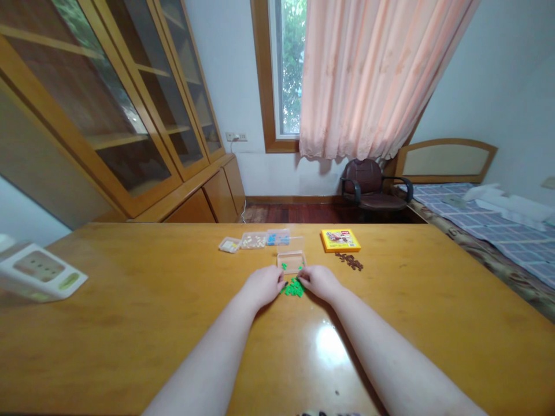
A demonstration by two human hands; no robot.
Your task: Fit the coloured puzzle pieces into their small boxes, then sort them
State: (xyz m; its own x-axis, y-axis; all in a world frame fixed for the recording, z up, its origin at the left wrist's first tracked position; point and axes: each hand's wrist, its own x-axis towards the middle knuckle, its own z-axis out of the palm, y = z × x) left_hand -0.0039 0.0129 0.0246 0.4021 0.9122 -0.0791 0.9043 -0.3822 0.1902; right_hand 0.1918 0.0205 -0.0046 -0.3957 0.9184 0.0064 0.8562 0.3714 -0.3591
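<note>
A small heap of bright green plastic pieces (294, 288) lies on the table between my hands. My left hand (265, 285) is at the heap's left edge, its fingers curled together and their tips at the green pieces. From the other side my right hand (319, 281) reaches in, thumb and fingers pinched at the heap's upper right. Whatever either hand pinches is too small to make out. Just beyond stands a clear plastic box (291, 264) with its lid folded back and a few green pieces inside.
Farther left are clear boxes with blue pieces (278, 237) and white pieces (254, 240), plus a smaller box (229, 245). A yellow box (340, 240) and brown pieces (349, 261) lie to the right. A white device (41, 271) stands at the table's left.
</note>
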